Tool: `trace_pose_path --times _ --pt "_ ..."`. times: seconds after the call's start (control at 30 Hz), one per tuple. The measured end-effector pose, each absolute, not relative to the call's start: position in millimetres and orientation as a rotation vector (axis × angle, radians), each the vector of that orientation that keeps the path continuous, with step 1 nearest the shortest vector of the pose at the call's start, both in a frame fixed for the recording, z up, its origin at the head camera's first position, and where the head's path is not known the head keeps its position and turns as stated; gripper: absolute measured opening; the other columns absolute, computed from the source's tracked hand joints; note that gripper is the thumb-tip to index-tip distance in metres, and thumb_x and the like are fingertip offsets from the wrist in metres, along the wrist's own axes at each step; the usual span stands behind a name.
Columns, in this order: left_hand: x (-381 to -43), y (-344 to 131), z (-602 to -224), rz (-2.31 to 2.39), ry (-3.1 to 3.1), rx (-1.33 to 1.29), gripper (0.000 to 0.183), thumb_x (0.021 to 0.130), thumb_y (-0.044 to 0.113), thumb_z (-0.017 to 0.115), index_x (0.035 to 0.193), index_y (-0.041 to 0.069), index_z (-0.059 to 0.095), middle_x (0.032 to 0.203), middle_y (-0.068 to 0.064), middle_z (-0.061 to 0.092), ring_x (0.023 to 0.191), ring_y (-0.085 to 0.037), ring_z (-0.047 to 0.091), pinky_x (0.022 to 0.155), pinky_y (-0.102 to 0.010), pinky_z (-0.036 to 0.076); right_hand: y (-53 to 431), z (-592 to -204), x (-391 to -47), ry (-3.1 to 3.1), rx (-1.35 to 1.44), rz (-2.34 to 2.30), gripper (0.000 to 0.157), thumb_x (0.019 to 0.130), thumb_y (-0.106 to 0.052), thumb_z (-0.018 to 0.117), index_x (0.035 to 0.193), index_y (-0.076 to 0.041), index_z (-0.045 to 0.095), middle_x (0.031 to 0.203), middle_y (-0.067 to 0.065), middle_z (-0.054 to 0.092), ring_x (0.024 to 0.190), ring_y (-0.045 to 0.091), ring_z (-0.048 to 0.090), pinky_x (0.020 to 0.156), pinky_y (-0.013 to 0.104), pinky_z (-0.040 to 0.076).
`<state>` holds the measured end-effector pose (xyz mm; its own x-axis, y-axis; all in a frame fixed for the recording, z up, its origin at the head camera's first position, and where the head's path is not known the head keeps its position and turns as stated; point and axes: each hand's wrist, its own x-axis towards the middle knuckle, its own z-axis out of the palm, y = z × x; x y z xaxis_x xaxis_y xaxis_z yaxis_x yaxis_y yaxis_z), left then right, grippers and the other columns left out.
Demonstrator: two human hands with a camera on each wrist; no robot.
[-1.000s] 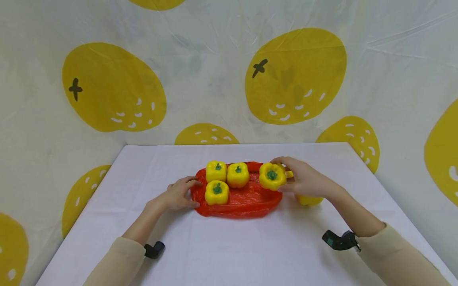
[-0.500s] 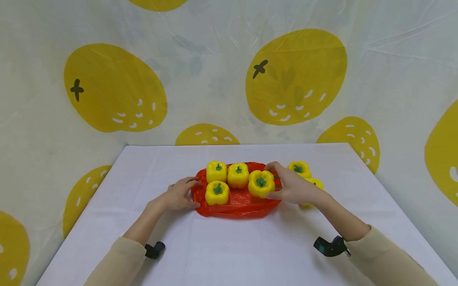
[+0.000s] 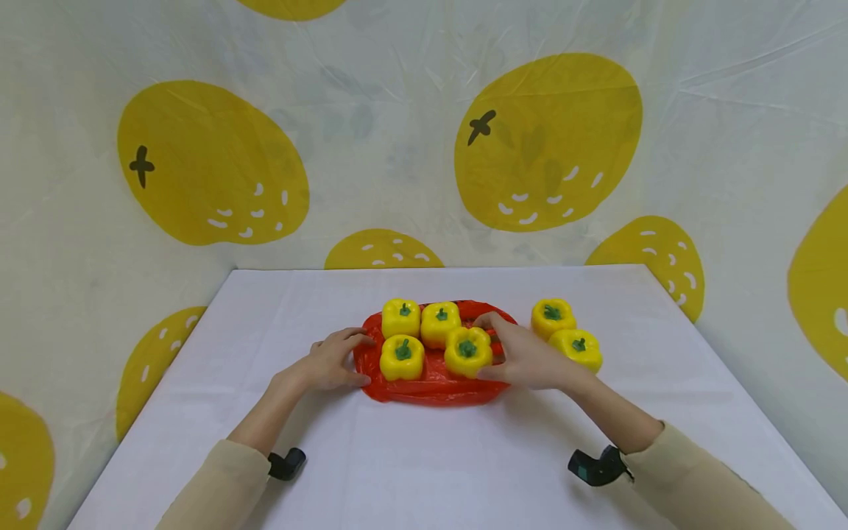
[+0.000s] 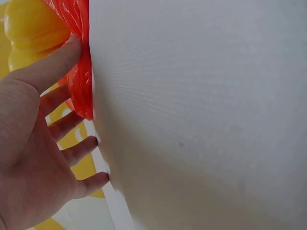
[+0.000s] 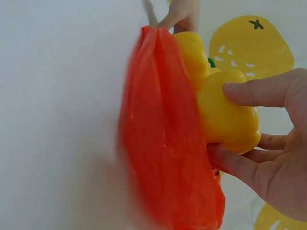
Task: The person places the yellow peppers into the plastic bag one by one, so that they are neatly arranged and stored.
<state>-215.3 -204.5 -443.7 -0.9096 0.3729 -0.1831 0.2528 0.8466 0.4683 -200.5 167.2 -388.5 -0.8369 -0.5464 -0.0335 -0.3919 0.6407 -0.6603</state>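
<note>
A red plastic bag (image 3: pixel 437 394) lies on the table with its mouth spread wide. Inside it, three yellow bell peppers with green stems stand upright: one back left (image 3: pixel 400 318), one back middle (image 3: pixel 440 324), one front left (image 3: pixel 402 358). My right hand (image 3: pixel 526 357) grips another yellow bell pepper (image 3: pixel 467 352) at the bag's right part; the right wrist view shows thumb and fingers around that pepper (image 5: pixel 225 117). At the bag's left edge rests my left hand (image 3: pixel 333 359), fingers spread. Its thumb touches the red plastic (image 4: pixel 82 91) in the left wrist view.
Two more yellow bell peppers, one behind (image 3: pixel 553 316) and one in front (image 3: pixel 578 349), stand on the white-covered table (image 3: pixel 411 471) right of the bag, beside my right hand. A curtain (image 3: pixel 391 147) printed with big yellow fruit hangs behind the table.
My right hand has carried its pepper left and toward me, down into the bag beside the others. The two peppers at the right have come into fuller view. My left hand has stayed put.
</note>
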Motion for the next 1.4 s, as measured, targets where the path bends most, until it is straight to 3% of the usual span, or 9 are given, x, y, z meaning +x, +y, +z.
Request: trace_pose_path --times 0.37,1.4 --pt "-215.5 -205.3 -444.8 0.652 2.758 0.484 0.066 0.084 0.034 0.084 0.142 0.019 0.057 0.157 -0.015 0.040 0.146 -0.040 0.031 0.111 -0.073 0.024 152.3 -399.6 -195.6 2.624 -0.733 -1.020 0.070 0.084 -0.018 0.084 0.142 -0.007 0.045 0.135 0.007 0.057 0.123 0.025 0.055 0.099 0.050 0.053" --pt "-214.2 -205.4 -446.6 0.661 2.765 0.481 0.066 0.084 0.033 0.084 0.143 0.019 0.056 0.157 -0.015 0.040 0.147 -0.040 0.030 0.112 -0.073 0.024 130.5 -427.0 -195.8 2.665 -0.658 -1.147 0.076 0.084 -0.016 0.086 0.146 -0.005 0.043 0.139 0.009 0.055 0.126 0.026 0.054 0.100 0.049 0.053"
